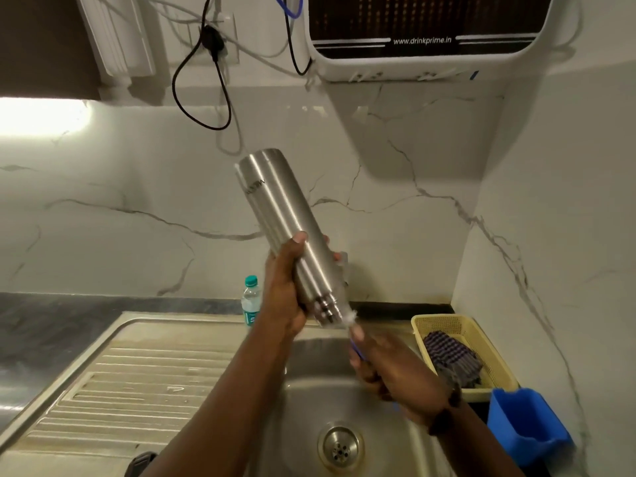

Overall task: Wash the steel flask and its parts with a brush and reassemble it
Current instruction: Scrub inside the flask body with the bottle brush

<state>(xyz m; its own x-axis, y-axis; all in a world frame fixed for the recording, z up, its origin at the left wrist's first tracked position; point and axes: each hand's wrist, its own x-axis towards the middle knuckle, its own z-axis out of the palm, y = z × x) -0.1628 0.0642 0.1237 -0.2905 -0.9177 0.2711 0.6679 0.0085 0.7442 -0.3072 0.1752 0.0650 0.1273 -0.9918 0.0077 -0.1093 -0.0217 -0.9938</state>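
The left hand [287, 287] is wrapped around the lower half of a tall cylindrical brushed-steel flask [285, 222], thumb on the near side and fingertips showing past the far edge. The flask is held up above the stainless-steel sink [309, 401], inverted and tilted, so that its closed base points up and to the left toward the marble-patterned wall and its threaded neck points down and to the right. At the mouth, white bristles of a bottle brush [349, 320] show just outside the opening. The right hand [392, 366], blurred, is closed around the brush's blue handle below the neck. Behind the left wrist a small clear plastic water bottle with a teal cap [250, 297] stands on the dark counter at the sink's back edge. To the right, a pale yellow plastic basket [426, 325] holds a dark checked cloth [451, 359], and a blue plastic container [526, 428] sits just in front of it.
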